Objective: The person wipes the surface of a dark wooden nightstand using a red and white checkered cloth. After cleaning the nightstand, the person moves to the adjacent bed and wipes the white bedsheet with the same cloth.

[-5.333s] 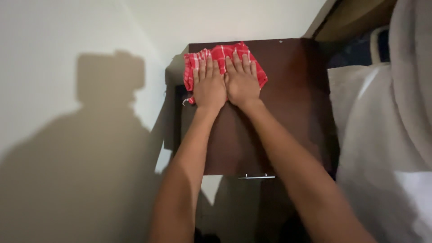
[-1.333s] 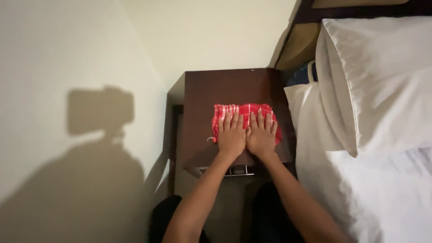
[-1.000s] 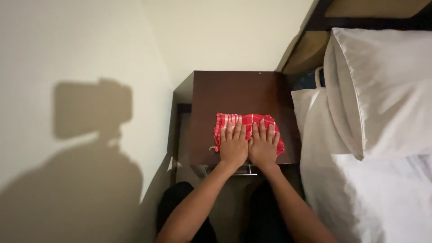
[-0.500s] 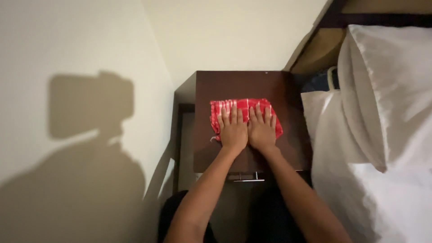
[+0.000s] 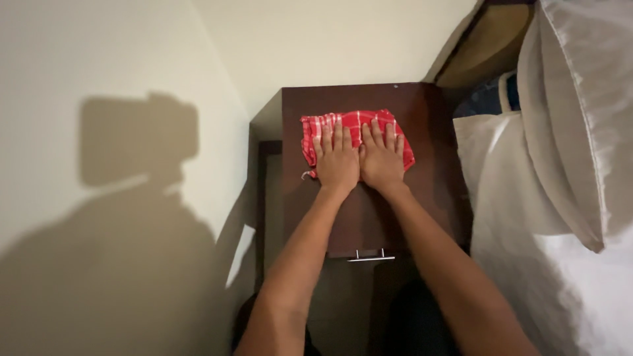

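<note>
A red checked cloth [image 5: 349, 122] lies on the dark brown top of a small bedside cabinet [image 5: 428, 118], towards its back half. My left hand [image 5: 337, 161] and my right hand [image 5: 380, 158] rest side by side, flat on the cloth, palms down and fingers stretched towards the wall. Both hands press on the cloth; most of its near part is hidden under them.
A metal drawer handle [image 5: 370, 257] sticks out at the cabinet's front edge. A bed with white sheet [image 5: 521, 231] and a white pillow [image 5: 580, 99] stands close on the right. A cream wall [image 5: 132, 79] closes the left and back sides.
Both hands have slid the cloth away from the cabinet's front edge towards the wall. The view has shifted slightly with the head.
</note>
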